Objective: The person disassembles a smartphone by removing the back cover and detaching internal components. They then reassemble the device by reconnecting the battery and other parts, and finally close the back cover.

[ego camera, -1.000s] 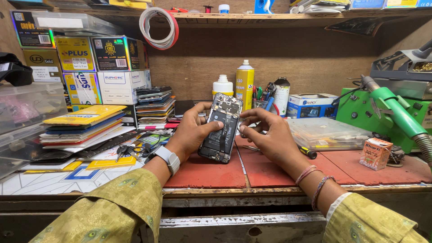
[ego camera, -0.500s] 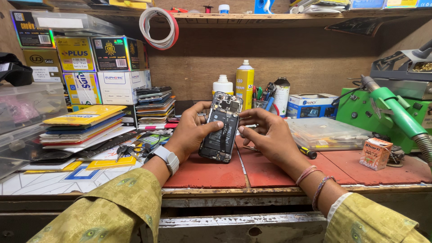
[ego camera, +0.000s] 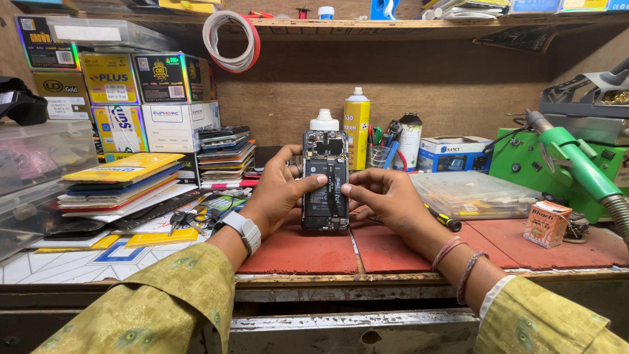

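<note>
Holding the opened phone (ego camera: 325, 180) upright over the red mat of the counter (ego camera: 295, 252), the left hand (ego camera: 278, 191) clamps its left edge with thumb on the inside, and the right hand (ego camera: 383, 196) presses its fingers (ego camera: 354, 191) on the right edge. The phone looks light and stiff, but the bare boards and battery seem fragile, so the frame edges are the safest place to hold.

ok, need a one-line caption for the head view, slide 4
Both hands, left hand and right hand, hold an opened phone upright over the red bench mat, thumbs on its exposed back.
</note>
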